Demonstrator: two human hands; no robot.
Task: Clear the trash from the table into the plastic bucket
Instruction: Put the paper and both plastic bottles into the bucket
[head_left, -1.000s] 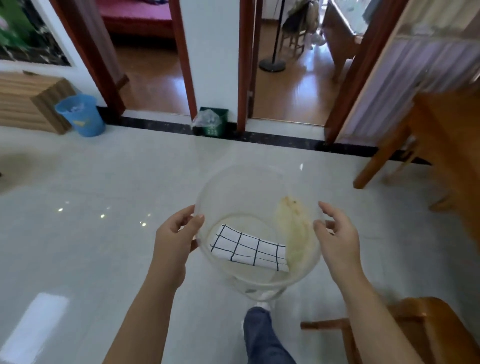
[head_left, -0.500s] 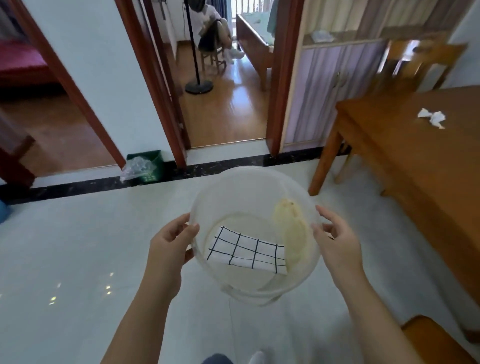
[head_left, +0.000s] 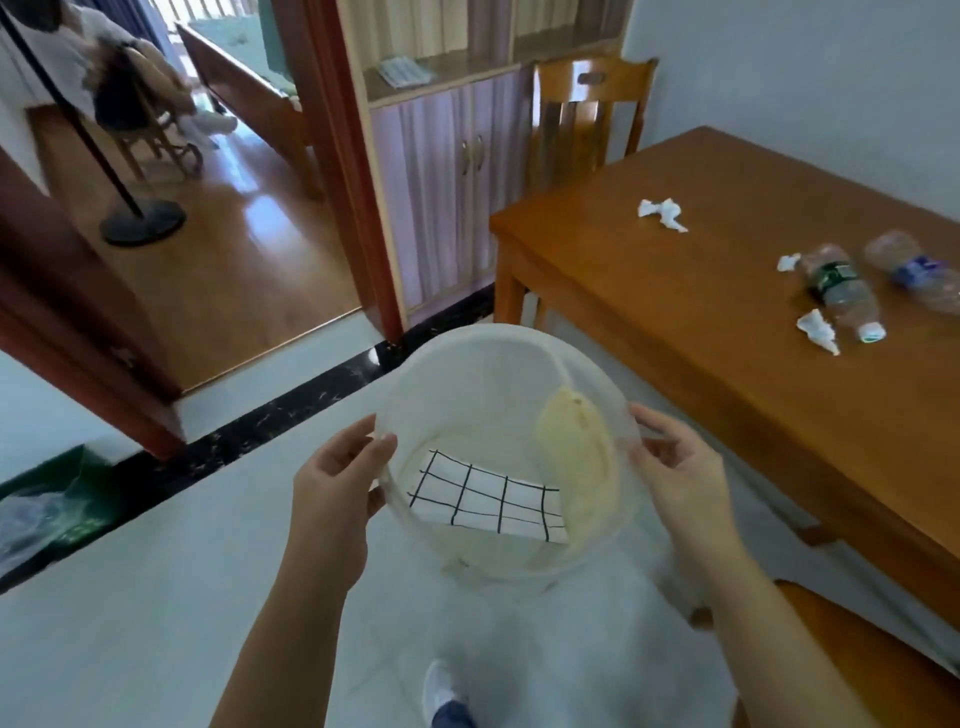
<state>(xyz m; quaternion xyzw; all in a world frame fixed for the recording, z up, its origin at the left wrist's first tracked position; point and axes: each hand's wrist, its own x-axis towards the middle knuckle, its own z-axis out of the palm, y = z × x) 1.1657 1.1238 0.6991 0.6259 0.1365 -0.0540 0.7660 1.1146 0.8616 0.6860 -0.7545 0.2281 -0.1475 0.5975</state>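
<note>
bucket: translucent plastic bucket (head_left: 498, 374) held above floor, left of table (head_left: 727, 332)
left hand (head_left: 332, 488): fingers closed on left rim
right hand (head_left: 680, 478): fingers closed on right rim
trash: bottles (head_left: 841, 291), tissues (head_left: 662, 212) on table
labels: green, blue; text unreadable

Both hands hold the translucent plastic bucket (head_left: 467, 374) by its rim, left hand (head_left: 337, 483) on the left side, right hand (head_left: 680, 478) on the right. Inside lie a grid-patterned sheet (head_left: 488, 501) and a pale yellow scrap (head_left: 576, 452). On the wooden table (head_left: 675, 312), a crumpled tissue (head_left: 662, 213) sits near the far edge; two plastic bottles (head_left: 841, 291) and smaller paper scraps (head_left: 818, 327) lie toward its right end.
</note>
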